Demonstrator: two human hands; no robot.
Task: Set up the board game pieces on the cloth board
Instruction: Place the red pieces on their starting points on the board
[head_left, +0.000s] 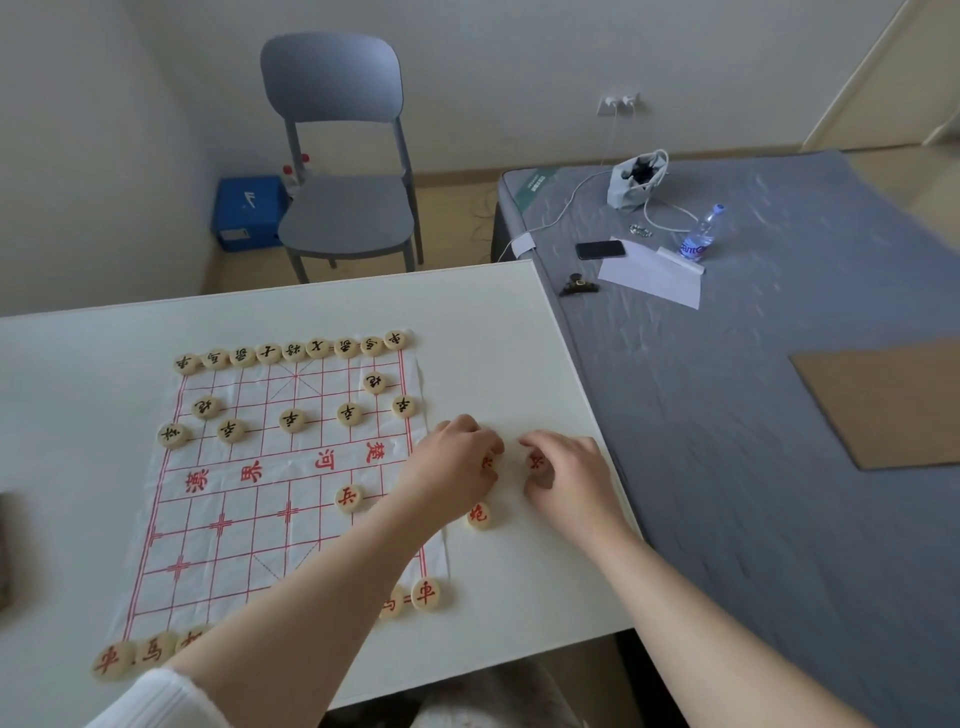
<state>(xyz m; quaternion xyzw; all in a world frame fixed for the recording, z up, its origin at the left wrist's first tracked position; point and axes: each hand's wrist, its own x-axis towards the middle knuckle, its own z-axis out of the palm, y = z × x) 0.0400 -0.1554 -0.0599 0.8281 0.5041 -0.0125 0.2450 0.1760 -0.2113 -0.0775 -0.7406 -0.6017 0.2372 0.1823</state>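
Right hand (563, 475) pinching a red-marked piece (536, 461), left hand (457, 465) on another beside it

Home bedroom: bare mattress (753, 415), chair (343, 156), white table (493, 322).

The cloth board (249, 499) lies flat on the table, white with a red grid. Black-marked round pieces (292, 351) line its far edge; red-marked pieces (349, 498) sit scattered at the near side.
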